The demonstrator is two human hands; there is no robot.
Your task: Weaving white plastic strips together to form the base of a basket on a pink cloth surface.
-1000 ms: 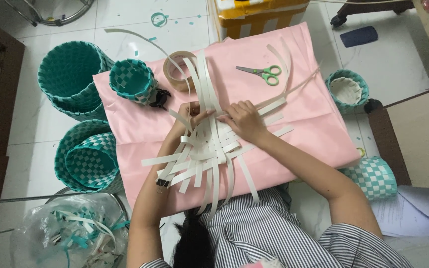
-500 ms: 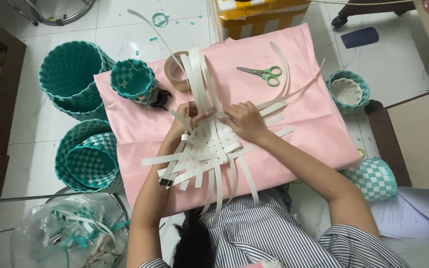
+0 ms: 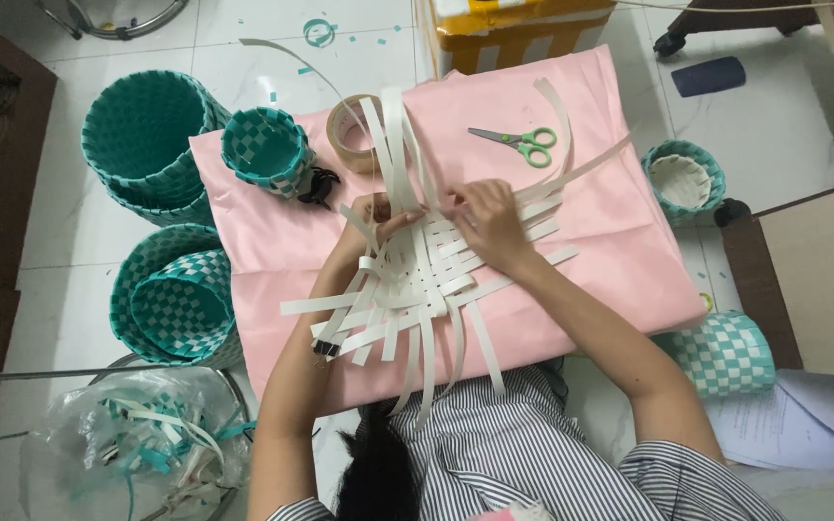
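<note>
A flat mat of woven white strips [image 3: 415,289] lies on a pink cloth-covered surface [image 3: 610,251], loose strip ends fanning out on every side. My left hand [image 3: 371,220] pinches strips at the mat's far left corner. My right hand [image 3: 486,220] presses down on the far right part of the weave, fingers on the strips. Long white strips [image 3: 390,135] stick up and away between the two hands.
Green-handled scissors [image 3: 518,143] and a tape roll [image 3: 349,130] lie at the far side of the cloth. Teal woven baskets [image 3: 142,145] stand left, one small basket [image 3: 264,147] on the cloth, others right [image 3: 684,178]. A bag of strip scraps [image 3: 137,449] sits lower left.
Both hands stay at the far edge of the weave. The long upright strips have shifted slightly, and a thin curved strip at the far left has swung.
</note>
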